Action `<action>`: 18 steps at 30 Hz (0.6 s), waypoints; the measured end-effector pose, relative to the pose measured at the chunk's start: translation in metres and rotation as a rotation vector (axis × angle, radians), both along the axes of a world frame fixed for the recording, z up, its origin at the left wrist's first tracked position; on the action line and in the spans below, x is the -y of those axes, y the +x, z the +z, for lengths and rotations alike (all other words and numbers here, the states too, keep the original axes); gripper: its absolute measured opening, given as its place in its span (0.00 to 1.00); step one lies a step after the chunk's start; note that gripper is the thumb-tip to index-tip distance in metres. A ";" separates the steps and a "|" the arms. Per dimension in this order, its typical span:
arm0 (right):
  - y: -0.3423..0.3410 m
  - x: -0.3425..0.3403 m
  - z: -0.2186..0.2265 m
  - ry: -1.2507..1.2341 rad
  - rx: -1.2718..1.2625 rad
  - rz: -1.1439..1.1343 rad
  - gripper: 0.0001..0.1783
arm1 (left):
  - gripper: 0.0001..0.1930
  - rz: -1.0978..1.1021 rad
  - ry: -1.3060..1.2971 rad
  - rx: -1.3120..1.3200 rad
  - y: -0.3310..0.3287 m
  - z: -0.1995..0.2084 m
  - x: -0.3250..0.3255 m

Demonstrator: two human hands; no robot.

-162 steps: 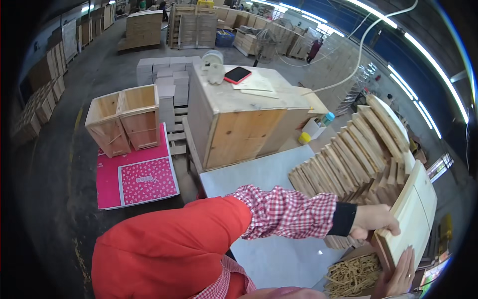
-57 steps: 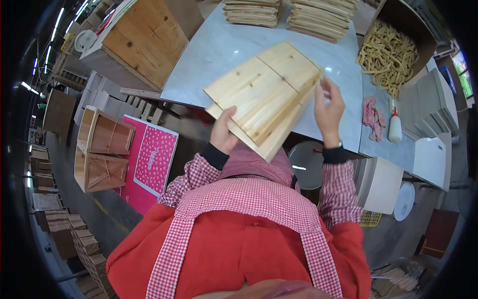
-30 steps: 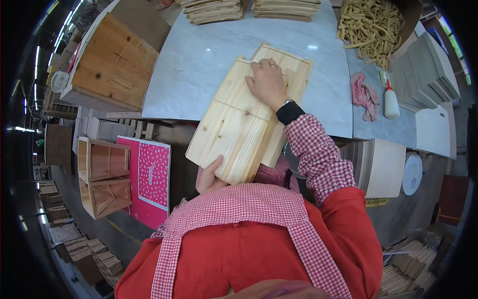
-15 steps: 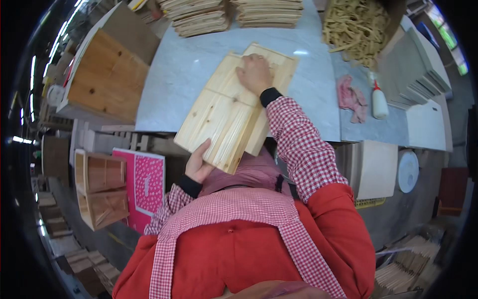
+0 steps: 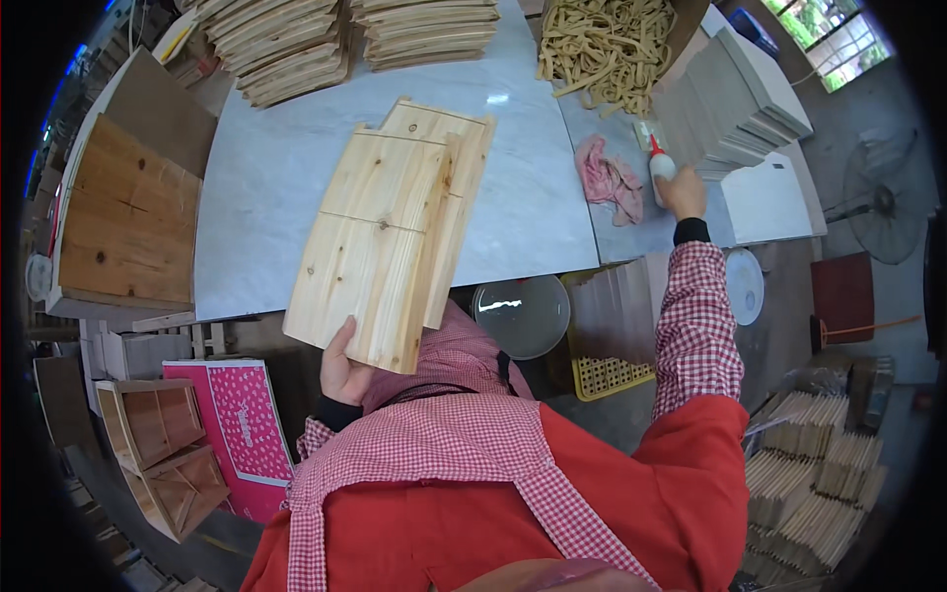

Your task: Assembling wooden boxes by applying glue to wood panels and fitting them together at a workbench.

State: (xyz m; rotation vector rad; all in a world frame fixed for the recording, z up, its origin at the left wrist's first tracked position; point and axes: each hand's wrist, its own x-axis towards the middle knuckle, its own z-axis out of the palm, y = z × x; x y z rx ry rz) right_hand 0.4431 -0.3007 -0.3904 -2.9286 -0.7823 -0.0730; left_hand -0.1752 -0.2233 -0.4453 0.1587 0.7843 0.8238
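My left hand (image 5: 343, 377) grips the near edge of a pale wooden panel (image 5: 380, 247), thumb on top and fingers beneath. A second wooden panel (image 5: 462, 212) lies partly under it, showing along the right side and far end. Both reach over the table's front edge. Off to the right, my right hand (image 5: 683, 192) is closed around the lower part of a white squeeze bottle (image 5: 662, 164) with a red nozzle. Just left of that bottle is a crumpled pink cloth (image 5: 610, 180).
Stacks of wooden panels (image 5: 281, 44) stand at the back of the pale table (image 5: 252, 217). Tan strips (image 5: 604, 49) fill a container at the far right, beside stacked grey boards (image 5: 730, 99). A wooden box (image 5: 128, 217) borders the left; a yellow crate (image 5: 614, 375) sits below the table.
My right hand has left the panels and moved right to take hold of the squeeze bottle. My left hand keeps its hold on the panel's near edge. The view has shifted rightward.
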 end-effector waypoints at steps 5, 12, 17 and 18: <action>0.023 0.007 -0.048 0.177 -0.115 -0.008 0.38 | 0.27 0.041 0.007 -0.106 -0.015 0.016 -0.014; 0.059 0.014 -0.032 0.775 0.210 0.138 0.41 | 0.26 0.047 -0.087 0.025 -0.001 0.004 0.003; 0.062 0.001 -0.041 0.741 0.408 0.032 0.45 | 0.26 0.018 -0.141 0.044 -0.002 0.004 -0.001; 0.062 0.002 -0.046 0.682 0.266 -0.059 0.46 | 0.26 0.007 -0.154 0.027 -0.002 0.005 -0.002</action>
